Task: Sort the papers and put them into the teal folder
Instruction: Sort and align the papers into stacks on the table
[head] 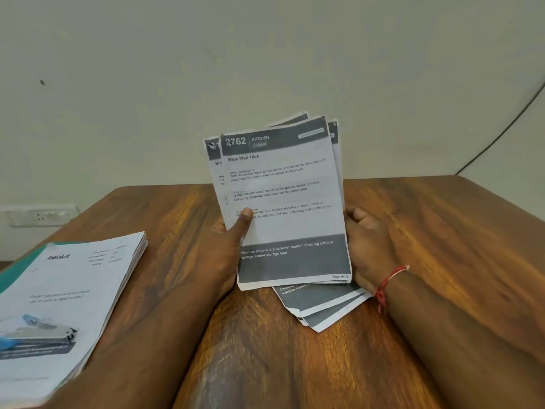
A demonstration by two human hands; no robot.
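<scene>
A fanned bundle of printed papers [283,202] stands tilted upright over the middle of the wooden table; the front sheet reads "2762 KITCHEN, Wipe Wall Tiles". My left hand [227,246] grips its left edge, thumb pressed on the front sheet. My right hand [368,246] holds the right edge from behind, a red thread on the wrist. The teal folder [17,271] lies at the left, showing only as a teal strip under a thick stack of sheets [73,290] topped by a "blinkit" page.
The wooden table [442,231] stands against a pale wall. A wall socket [41,215] sits low at the left, and a dark cable [507,128] runs down the wall at the right. Bare tabletop lies to the right of my hands.
</scene>
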